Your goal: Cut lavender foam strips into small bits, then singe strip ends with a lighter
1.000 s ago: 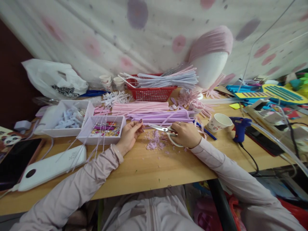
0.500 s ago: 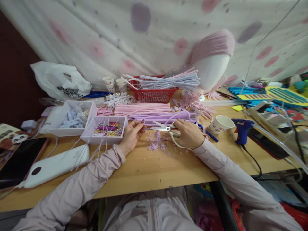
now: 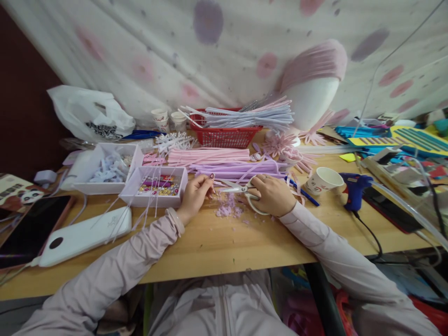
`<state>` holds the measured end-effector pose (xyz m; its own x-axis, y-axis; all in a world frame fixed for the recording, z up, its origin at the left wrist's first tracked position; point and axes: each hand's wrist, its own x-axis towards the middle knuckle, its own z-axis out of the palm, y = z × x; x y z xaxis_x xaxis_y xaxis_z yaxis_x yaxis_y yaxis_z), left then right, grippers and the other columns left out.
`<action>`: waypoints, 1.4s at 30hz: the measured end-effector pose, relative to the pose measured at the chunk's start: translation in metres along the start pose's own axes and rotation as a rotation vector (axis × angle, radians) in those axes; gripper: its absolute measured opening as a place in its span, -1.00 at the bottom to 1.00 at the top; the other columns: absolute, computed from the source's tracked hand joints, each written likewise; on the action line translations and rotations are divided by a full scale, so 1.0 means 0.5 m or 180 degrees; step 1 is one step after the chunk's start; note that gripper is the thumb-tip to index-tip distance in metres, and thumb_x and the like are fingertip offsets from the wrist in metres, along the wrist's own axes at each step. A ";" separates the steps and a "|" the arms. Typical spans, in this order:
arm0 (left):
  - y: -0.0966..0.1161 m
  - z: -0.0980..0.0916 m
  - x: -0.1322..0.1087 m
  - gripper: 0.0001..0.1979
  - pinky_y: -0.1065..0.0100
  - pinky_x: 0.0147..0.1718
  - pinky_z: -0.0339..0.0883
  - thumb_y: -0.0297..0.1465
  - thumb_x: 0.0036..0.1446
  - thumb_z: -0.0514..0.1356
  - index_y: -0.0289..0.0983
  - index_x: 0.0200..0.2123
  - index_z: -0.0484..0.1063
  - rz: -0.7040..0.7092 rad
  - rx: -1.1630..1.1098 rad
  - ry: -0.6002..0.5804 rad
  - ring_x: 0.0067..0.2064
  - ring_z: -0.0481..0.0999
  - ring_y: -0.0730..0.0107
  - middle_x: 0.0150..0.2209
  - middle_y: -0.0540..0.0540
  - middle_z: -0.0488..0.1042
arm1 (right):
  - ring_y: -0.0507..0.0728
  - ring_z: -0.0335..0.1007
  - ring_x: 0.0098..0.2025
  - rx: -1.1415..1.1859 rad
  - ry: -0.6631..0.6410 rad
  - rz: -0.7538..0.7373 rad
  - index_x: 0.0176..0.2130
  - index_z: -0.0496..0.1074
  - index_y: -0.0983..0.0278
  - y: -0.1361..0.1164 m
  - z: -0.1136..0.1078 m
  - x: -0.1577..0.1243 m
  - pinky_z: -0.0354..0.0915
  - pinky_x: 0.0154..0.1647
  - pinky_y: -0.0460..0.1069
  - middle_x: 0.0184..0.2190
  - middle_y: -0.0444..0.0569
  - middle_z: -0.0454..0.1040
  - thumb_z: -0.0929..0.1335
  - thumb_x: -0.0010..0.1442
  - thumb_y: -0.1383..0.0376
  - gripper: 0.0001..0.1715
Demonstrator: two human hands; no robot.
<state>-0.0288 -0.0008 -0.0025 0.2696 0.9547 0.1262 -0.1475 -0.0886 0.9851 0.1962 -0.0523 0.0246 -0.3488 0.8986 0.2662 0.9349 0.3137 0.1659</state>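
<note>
My right hand [image 3: 274, 193] grips a pair of scissors [image 3: 236, 188] by its pale handles, the blades pointing left and slightly parted. Close to the blade tips, my left hand [image 3: 196, 196] is pinched; whatever sits between its fingertips is too small to make out. Below the blades lies a little heap of lilac fluff clippings [image 3: 228, 206] on the wooden table [image 3: 210, 247]. Behind both hands are bundles of purple pipe cleaners [image 3: 238, 171] and pink pipe cleaners [image 3: 208, 157]. A white box [image 3: 151, 199] of beads and gems stands beside my left hand.
A red basket [image 3: 226, 137] at the back holds pale pipe cleaners. On the right are a paper cup [image 3: 325, 179], a blue glue gun [image 3: 353, 189] and a dark phone [image 3: 390, 210]. A white power bank [image 3: 87, 235] lies at left; a white mannequin head [image 3: 313, 100] stands behind.
The scissor blades have drawn nearly together from a wider gap. Both hands stay in about the same place, and the whole view has shifted slightly.
</note>
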 end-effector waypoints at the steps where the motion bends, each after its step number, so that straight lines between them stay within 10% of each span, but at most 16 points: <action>1: -0.002 0.001 0.000 -0.69 0.48 -0.59 0.17 -0.21 0.00 0.21 -0.27 -0.63 0.30 -0.0089 -0.0133 -0.0033 -0.61 0.30 0.55 -0.64 0.05 0.33 | 0.12 0.27 -0.36 -0.0002 0.0022 0.0008 -0.35 0.35 0.31 -0.001 0.001 0.000 -0.05 -0.41 -0.02 -0.39 0.03 0.42 0.26 0.07 0.16 -0.74; 20: 0.007 0.005 -0.006 -0.56 0.42 -0.66 -0.15 -0.15 -0.04 0.19 -0.25 -0.76 0.13 -0.0661 -0.0668 -0.0462 -0.71 -0.01 0.62 -0.78 0.12 0.03 | 0.13 0.27 -0.37 -0.0092 0.0124 0.0083 -0.35 0.40 0.30 -0.020 0.001 -0.001 -0.11 -0.46 -0.02 -0.39 0.05 0.45 0.25 0.09 0.14 -0.70; 27: 0.013 0.005 -0.013 -0.55 0.40 -0.61 -0.10 -0.09 0.04 0.12 -0.24 -0.69 0.10 -0.0207 -0.0083 -0.0387 -0.65 0.01 0.56 -0.71 0.10 0.05 | 0.08 0.26 -0.45 -0.0011 0.0185 0.0132 -0.40 0.41 0.30 -0.016 0.005 -0.005 -0.17 -0.50 -0.03 -0.46 0.02 0.45 0.23 0.11 0.10 -0.66; 36: 0.028 -0.016 -0.013 -0.80 0.40 -0.43 0.08 -0.31 0.18 0.02 -0.25 -0.43 0.31 0.1515 0.2231 -0.0156 -0.49 0.22 0.47 -0.56 0.05 0.25 | 0.05 0.25 -0.49 0.0276 0.0164 -0.0012 -0.44 0.39 0.29 -0.001 0.009 -0.003 -0.16 -0.50 -0.04 -0.49 -0.02 0.45 0.27 0.06 0.11 -0.71; 42: 0.024 -0.019 -0.010 -0.71 0.41 -0.46 0.10 -0.29 0.20 -0.02 -0.26 -0.54 0.26 0.1293 0.2114 -0.0316 -0.52 0.23 0.48 -0.60 0.05 0.23 | 0.05 0.22 -0.48 0.0446 0.0192 -0.0054 -0.43 0.36 0.29 0.003 0.009 -0.001 -0.12 -0.49 -0.04 -0.47 -0.02 0.43 0.26 0.07 0.16 -0.76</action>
<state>-0.0409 -0.0038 0.0073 0.4048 0.7840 0.4706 0.3389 -0.6066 0.7191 0.1981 -0.0508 0.0207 -0.3641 0.8740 0.3219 0.9273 0.3724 0.0377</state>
